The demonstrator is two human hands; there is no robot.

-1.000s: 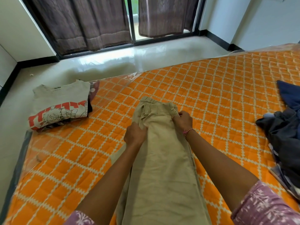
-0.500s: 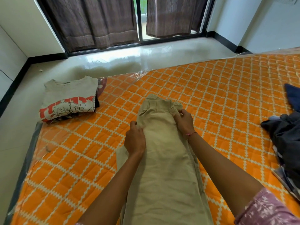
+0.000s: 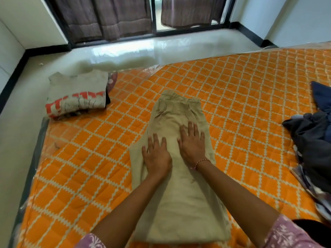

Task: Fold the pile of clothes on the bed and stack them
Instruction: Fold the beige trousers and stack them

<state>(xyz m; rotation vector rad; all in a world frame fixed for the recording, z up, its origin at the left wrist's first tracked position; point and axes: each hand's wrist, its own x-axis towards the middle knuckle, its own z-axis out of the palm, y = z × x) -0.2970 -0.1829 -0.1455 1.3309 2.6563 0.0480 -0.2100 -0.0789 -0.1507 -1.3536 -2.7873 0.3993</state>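
Note:
Beige trousers (image 3: 179, 194) lie lengthwise on the orange quilted bed (image 3: 241, 104), waistband at the far end. My left hand (image 3: 156, 154) presses flat on the trousers' left side with fingers spread. My right hand (image 3: 192, 142) lies flat beside it, a little farther up the cloth. A folded stack (image 3: 77, 94) topped by a grey shirt with red print sits at the bed's far left corner. A heap of dark unfolded clothes (image 3: 315, 149) lies at the right edge.
The bed's left edge (image 3: 35, 158) drops to a pale glossy floor (image 3: 125, 52). Brown curtains (image 3: 116, 15) hang over a dark-framed sliding door at the back. Orange bedding shows between the trousers and both clothes piles.
Both hands let go of the waistband area and slid down toward me, now lying flat with fingers spread on the trousers. The camera view shifted slightly.

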